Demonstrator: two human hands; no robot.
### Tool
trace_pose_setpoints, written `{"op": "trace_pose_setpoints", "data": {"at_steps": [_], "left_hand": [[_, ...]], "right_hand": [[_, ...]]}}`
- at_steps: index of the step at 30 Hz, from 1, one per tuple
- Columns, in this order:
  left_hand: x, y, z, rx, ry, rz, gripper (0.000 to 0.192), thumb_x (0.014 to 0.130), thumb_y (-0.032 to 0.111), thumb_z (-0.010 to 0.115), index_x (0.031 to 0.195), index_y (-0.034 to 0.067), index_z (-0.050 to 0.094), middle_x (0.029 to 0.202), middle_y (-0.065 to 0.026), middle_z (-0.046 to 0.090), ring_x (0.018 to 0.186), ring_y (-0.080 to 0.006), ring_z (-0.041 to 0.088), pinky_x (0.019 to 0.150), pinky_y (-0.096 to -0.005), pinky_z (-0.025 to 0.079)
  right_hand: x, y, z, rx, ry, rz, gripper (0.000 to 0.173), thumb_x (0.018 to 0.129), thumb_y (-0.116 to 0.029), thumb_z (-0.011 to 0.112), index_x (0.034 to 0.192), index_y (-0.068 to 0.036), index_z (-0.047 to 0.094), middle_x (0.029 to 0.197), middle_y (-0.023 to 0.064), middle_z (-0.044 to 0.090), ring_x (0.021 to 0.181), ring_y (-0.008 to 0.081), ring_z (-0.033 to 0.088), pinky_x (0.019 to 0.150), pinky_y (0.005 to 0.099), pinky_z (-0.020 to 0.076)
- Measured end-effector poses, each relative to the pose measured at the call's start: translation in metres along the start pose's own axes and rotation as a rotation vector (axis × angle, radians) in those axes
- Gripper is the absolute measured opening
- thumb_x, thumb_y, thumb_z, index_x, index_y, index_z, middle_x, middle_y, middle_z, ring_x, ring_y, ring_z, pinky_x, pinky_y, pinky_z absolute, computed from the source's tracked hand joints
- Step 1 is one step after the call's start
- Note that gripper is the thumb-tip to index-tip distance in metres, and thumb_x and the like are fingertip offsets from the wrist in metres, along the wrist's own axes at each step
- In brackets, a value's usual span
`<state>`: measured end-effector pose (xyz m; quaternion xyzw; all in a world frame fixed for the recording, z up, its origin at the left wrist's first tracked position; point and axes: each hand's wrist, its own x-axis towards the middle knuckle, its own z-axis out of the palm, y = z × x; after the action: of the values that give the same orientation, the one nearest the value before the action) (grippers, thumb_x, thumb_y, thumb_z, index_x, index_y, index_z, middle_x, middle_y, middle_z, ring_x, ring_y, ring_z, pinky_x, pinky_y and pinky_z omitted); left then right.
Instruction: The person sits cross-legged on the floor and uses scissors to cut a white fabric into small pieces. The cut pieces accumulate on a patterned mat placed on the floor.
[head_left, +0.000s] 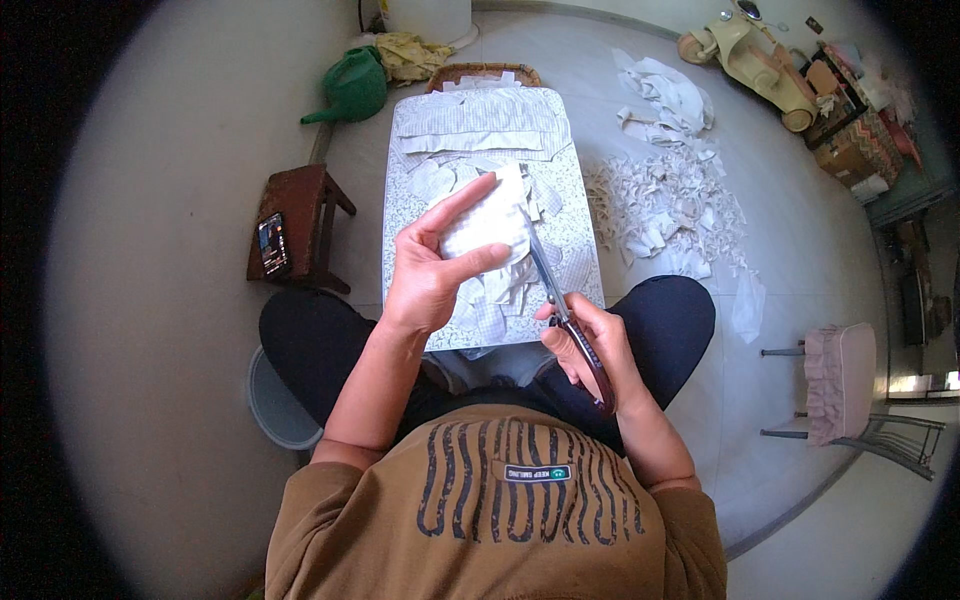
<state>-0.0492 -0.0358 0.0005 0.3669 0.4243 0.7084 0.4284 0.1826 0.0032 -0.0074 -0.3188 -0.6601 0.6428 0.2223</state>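
Observation:
My left hand (442, 262) holds a light checked fabric piece (487, 221) between thumb and fingers, above a small speckled table (409, 247). In my right hand (592, 330) is a pair of scissors (551, 281) with dark red handles. Its blades point away from me and lie along the right edge of the fabric piece; whether they touch it I cannot tell. Cut fabric pieces (491, 319) lie on the table beneath my hands. Across the table's far end are wide checked fabric strips (480, 120), laid flat and overlapping.
A heap of white fabric scraps (667, 202) covers the floor right of the table. A wicker basket (442, 75) stands beyond it. To the left are a green watering can (358, 86) and a wooden stool (292, 199) with a phone (274, 244). A chair (844, 382) stands at right.

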Motion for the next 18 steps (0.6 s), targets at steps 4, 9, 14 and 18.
{"op": "trace_pose_setpoints", "data": {"at_steps": [4, 9, 14, 18], "left_hand": [[0.0, 0.002, 0.0, -0.014, -0.016, 0.003, 0.078, 0.076, -0.01, 0.084, 0.148, -0.003, 0.054, 0.143, -0.015, 0.063, 0.124, -0.0189, 0.064, 0.105, -0.0335, 0.052], [0.002, 0.004, -0.004, 0.005, -0.033, -0.024, 0.08, 0.075, -0.01, 0.084, 0.148, -0.003, 0.054, 0.144, -0.0143, 0.062, 0.125, -0.0187, 0.063, 0.105, -0.0331, 0.051], [0.002, 0.012, -0.008, 0.027, -0.068, -0.057, 0.077, 0.074, -0.008, 0.086, 0.146, -0.002, 0.058, 0.143, -0.0138, 0.063, 0.124, -0.0187, 0.063, 0.107, -0.0335, 0.05], [0.003, 0.016, -0.008, 0.077, -0.084, -0.077, 0.071, 0.075, -0.005, 0.087, 0.142, 0.001, 0.063, 0.14, -0.0139, 0.066, 0.123, -0.0188, 0.064, 0.107, -0.0348, 0.051]], "right_hand": [[-0.001, -0.001, -0.001, 0.02, 0.01, 0.003, 0.024, 0.096, -0.019, 0.079, 0.107, -0.002, 0.066, 0.073, -0.0042, 0.061, 0.066, 0.0003, 0.048, 0.056, 0.0198, 0.0366], [-0.006, -0.003, -0.003, 0.032, 0.015, 0.054, 0.023, 0.094, -0.015, 0.082, 0.104, -0.001, 0.067, 0.072, -0.0035, 0.063, 0.066, 0.0002, 0.052, 0.057, 0.0197, 0.0394], [-0.012, -0.005, -0.01, -0.073, -0.017, 0.023, 0.023, 0.093, -0.016, 0.083, 0.101, -0.001, 0.067, 0.073, -0.0008, 0.066, 0.068, 0.0003, 0.058, 0.058, 0.02, 0.0433], [-0.016, -0.006, -0.015, -0.102, -0.041, 0.007, 0.024, 0.092, -0.016, 0.083, 0.1, 0.0, 0.066, 0.073, 0.0004, 0.067, 0.069, 0.0008, 0.06, 0.059, 0.0209, 0.0454]]}}
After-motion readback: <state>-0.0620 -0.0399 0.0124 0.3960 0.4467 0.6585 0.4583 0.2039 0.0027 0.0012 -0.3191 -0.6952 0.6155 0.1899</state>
